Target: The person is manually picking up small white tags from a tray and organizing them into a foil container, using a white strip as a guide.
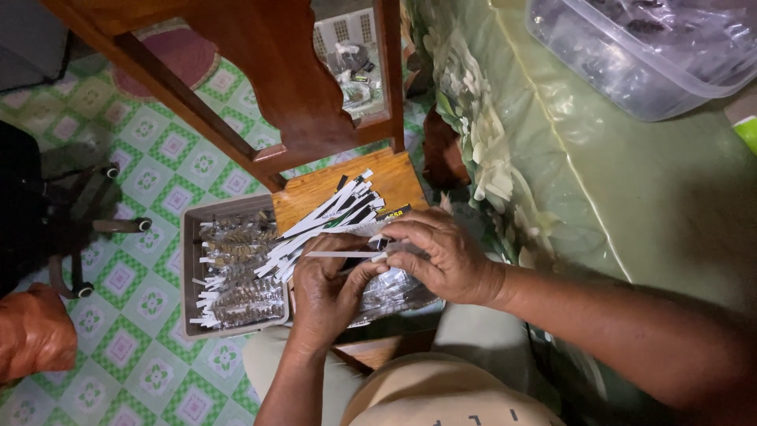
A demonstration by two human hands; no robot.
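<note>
The left hand (327, 296) and the right hand (441, 256) meet over a small wooden stool (394, 185). Together they hold a thin white strip (343, 254) and a clear shiny bag (390, 292). The left fingers are bent shut around the bag and the strip. The right fingers pinch the other end of the strip, near the top of the bag.

A big loose pile of strips (327, 217), white and black, lies on the stool just behind the hands. Those look like the ones left to do.

A grey tray (189, 268) sits on the floor just beside the stool. It holds neat rows of small packs (236, 276) with white ends. Those look done, and the tray looks about full. So I think a good part is finished, but a lot of strips are left.

A clear plastic box (631, 55) stands on the green worktop (670, 197), well apart from the hands.
</note>
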